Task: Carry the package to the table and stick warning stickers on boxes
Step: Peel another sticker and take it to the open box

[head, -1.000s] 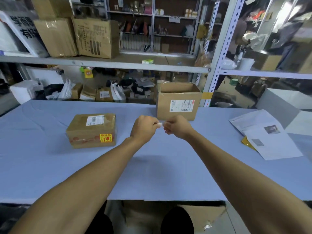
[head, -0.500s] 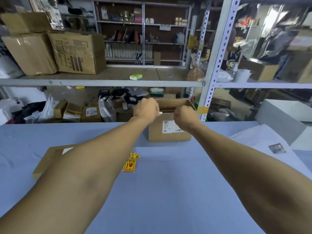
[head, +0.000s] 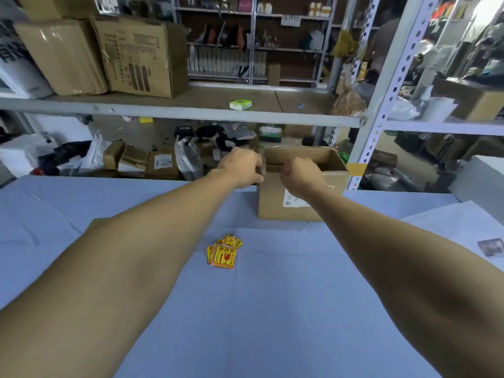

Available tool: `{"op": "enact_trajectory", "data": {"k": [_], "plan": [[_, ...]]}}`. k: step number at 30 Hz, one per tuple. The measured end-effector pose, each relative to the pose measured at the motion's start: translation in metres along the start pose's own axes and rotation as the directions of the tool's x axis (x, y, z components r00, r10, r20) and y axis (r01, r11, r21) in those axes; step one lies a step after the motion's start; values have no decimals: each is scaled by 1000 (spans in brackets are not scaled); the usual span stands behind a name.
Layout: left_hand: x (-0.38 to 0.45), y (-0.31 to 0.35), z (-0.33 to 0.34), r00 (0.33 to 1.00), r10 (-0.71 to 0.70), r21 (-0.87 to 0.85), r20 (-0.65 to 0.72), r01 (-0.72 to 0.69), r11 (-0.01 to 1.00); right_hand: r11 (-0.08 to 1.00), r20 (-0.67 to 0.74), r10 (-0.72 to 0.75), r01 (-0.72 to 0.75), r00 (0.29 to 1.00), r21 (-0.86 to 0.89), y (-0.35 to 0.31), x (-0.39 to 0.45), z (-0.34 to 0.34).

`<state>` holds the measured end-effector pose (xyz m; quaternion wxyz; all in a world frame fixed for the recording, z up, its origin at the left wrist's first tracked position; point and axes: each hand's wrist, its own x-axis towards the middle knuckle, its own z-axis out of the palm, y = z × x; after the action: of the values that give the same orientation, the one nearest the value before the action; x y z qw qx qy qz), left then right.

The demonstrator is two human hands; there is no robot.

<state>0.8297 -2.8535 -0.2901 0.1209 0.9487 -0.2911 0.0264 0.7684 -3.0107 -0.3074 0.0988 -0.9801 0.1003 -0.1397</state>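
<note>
An open brown cardboard box [head: 272, 205] with a white label stands at the far side of the blue table [head: 272, 323]. Both my arms reach out to it. My left hand [head: 242, 167] is closed by the box's left top corner, pinching a small pale scrap [head: 263, 167]. My right hand [head: 300, 177] is a closed fist over the box's front rim; I see nothing in it. A small pile of yellow-and-red warning stickers [head: 223, 253] lies on the cloth between my forearms. My left forearm hides nearly all of the taped package; only a corner [head: 92, 222] shows.
White paper sheets [head: 463, 222] lie at the table's right edge. Behind the table runs a grey metal shelf [head: 191, 113] with large cartons [head: 141, 55] on top. A perforated upright post [head: 381, 105] rises just behind the box. Parcels and bags [head: 163, 162] crowd the floor beneath.
Both hands have moved forward from mid-table to the open box. My view has leaned in, so the sticker pile shows and my left arm covers the taped package.
</note>
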Motion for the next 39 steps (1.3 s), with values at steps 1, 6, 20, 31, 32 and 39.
{"op": "enact_trajectory", "data": {"k": [1, 6, 20, 31, 32, 39], "plan": [[-16, -9, 0, 1000, -2, 26, 23, 2, 1000, 1000, -12, -11, 11, 1000, 19, -9, -7, 3], [-108, -71, -6, 995, -87, 120, 47, 81, 990, 996, 31, -89, 88, 996, 33, -67, -33, 15], [-280, -217, 7, 879, -425, -248, 218, 471, 847, 932, 483, -260, 86, 836, 353, -214, -135, 91], [-314, -159, 7, 894, -447, -306, -7, 424, 852, 925, 242, -214, 117, 946, 361, -189, -196, 61], [-317, -149, 6, 900, -435, -303, -9, 412, 859, 927, 228, -207, 117, 951, 356, -183, -204, 54], [-331, -75, 21, 951, -309, -288, -3, 295, 911, 940, 181, -102, 35, 978, 338, -120, -265, 16]]}}
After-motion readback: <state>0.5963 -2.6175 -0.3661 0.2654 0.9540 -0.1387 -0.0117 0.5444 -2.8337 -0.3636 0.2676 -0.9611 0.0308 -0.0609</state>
